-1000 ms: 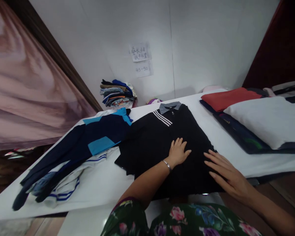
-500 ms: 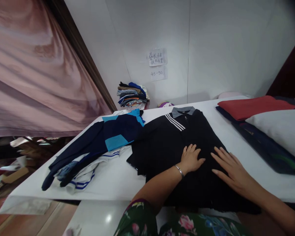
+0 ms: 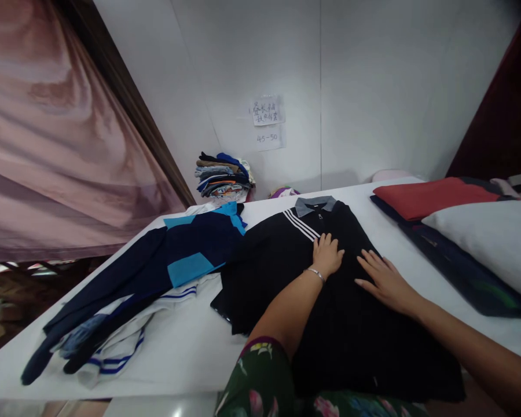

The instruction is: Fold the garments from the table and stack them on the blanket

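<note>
A black shirt [image 3: 269, 272] with a grey collar, a short zip at the neck and white stripes on one shoulder lies spread on the white table. Flat on its chest, just below the stripes, rests my left hand [image 3: 327, 256], fingers stretched out, a silver bracelet at the wrist. My right hand [image 3: 386, 282] lies with spread fingers on the shirt's right side, close to its edge. Neither hand grips the cloth. To the left, a navy and light-blue jacket [image 3: 204, 238] touches the shirt's sleeve, and other garments lie beneath it.
A stack of folded clothes [image 3: 223, 176] stands at the table's back edge by the wall. Folded garments, including a red one [image 3: 434, 196] and a pale grey one [image 3: 495, 234], are piled at the right. A pink curtain [image 3: 69, 145] hangs at the left. Handwritten paper signs [image 3: 268, 111] are on the wall.
Both hands have slid up the shirt toward the collar, still flat and open. The camera view has shifted slightly; the garments lie much as before.
</note>
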Available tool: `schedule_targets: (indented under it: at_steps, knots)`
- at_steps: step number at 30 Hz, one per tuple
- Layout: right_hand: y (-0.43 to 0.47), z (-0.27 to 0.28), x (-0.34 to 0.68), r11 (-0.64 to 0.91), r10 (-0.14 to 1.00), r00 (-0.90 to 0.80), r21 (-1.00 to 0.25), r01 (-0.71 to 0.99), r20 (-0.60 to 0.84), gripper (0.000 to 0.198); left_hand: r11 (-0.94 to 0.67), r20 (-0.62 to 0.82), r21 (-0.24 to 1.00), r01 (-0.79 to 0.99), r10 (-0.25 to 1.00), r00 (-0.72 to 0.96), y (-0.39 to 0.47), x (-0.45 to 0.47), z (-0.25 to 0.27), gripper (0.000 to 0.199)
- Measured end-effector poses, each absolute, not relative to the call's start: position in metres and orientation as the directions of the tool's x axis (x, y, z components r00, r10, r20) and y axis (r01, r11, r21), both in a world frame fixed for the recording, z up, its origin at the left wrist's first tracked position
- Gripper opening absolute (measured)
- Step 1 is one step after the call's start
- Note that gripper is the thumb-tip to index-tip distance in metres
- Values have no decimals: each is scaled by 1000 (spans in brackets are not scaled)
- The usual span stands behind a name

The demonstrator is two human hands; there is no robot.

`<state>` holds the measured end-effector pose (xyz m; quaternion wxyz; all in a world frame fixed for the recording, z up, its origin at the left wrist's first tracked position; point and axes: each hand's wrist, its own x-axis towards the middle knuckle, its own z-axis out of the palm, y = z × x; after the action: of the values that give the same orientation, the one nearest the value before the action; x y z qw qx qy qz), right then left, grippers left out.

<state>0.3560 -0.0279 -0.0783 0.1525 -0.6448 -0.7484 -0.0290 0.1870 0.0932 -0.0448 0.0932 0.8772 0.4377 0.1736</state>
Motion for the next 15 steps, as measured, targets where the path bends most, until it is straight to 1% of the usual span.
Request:
schedule_targets:
  at_steps: [2, 5, 8, 11, 12, 15]
  knots:
    - [-25, -93, 358, 151, 971, -116, -157, 976, 209, 74, -538, 179, 314, 782, 843, 507, 105, 189, -50, 49]
    - [-27, -108, 363, 151, 980, -119, -198, 969, 160, 72, -424, 120, 351, 835, 904, 409, 113, 185, -63, 61]
    - [-13, -100, 370, 171, 977, -129, -266, 949, 169, 68, -395, 157, 387, 833, 919, 363, 112, 181, -72, 66]
    - [31, -73, 377, 207, 956, -124, -307, 929, 267, 57, -390, 189, 427, 816, 921, 341, 109, 179, -72, 63]
    - [51, -64, 378, 205, 955, -119, -315, 927, 272, 53, -384, 203, 451, 806, 923, 327, 109, 179, -70, 60]
    - [113, -43, 379, 95, 983, -37, -322, 942, 182, 44, -341, 228, 539, 770, 939, 257, 111, 176, -65, 47]
